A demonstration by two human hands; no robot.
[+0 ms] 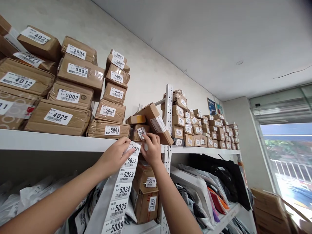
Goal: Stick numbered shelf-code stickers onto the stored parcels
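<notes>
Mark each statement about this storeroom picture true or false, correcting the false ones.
1. The left hand holds a strip of numbered labels. True.
2. The right hand rests on a plastic bag. False: it touches a small cardboard box on the upper shelf.
3. The box labelled 5001 lies at the bottom of its stack. True.
4. The upper shelf holds glass bottles. False: it holds cardboard parcels.
</notes>
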